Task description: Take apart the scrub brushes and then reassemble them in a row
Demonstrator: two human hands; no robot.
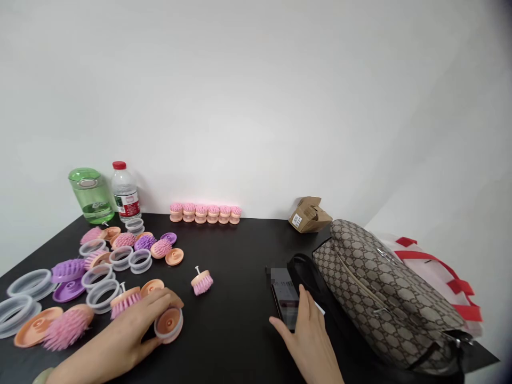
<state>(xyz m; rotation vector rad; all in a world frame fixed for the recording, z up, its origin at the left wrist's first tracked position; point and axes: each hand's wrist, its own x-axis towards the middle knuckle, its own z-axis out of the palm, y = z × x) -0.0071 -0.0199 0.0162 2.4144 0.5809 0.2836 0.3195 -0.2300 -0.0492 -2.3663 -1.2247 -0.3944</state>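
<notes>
Left hand (120, 336) pinches a peach massage-brush base (168, 321) seated in a clear ring (173, 332) at lower left of frame, held by the edge, leaving its face exposed. Right hand (308, 341), fingers extended, not closed, touches a smartphone (285, 298) lying beside a patterned handbag (384, 298) at lower right.

Phone screen (283, 285) blurred, lower part hidden

bright even light on the white wall (256, 96), faint shadows, wide-angle bending, darkened top right corner

Bare left hand (118, 333), bare right hand (308, 341), pale olive sleeve edge (42, 376) at the left forearm
</notes>
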